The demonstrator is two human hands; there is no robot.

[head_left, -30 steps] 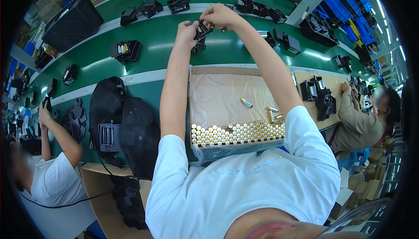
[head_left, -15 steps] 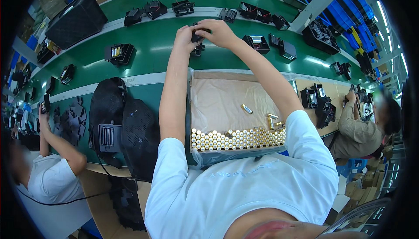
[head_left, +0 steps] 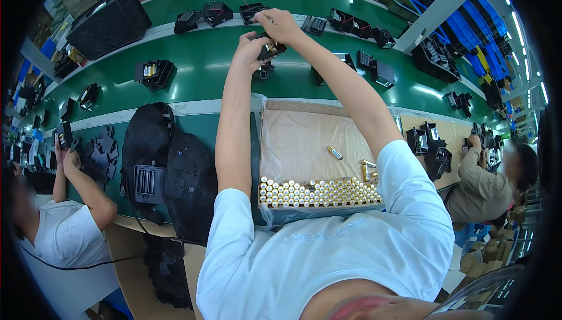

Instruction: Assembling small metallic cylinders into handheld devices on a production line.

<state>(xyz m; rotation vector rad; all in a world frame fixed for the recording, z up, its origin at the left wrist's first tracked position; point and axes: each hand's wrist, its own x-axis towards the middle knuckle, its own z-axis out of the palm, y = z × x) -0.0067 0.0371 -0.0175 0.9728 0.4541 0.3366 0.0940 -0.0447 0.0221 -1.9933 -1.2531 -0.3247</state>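
Note:
My left hand is closed round a black battery case, held above the green conveyor belt, with some metal showing inside it. Just beyond, my right hand reaches over the case with its fingertips pinched together. They are close to another black unit on the ledge; whatever is in the pinch is hidden. Below my forearms stands a lined carton with upright batteries packed along its near side. A few loose batteries, such as a gold-and-white battery, lie on its brown lining.
An open black case with batteries sits on the belt at left. More black units lie at right. A black mesh bag is left of the carton. Co-workers sit at left and right; a large black box stands far left.
My right hand has come off the case and moved up and away from my left hand. The left hand has kept the case, now turned more into view.

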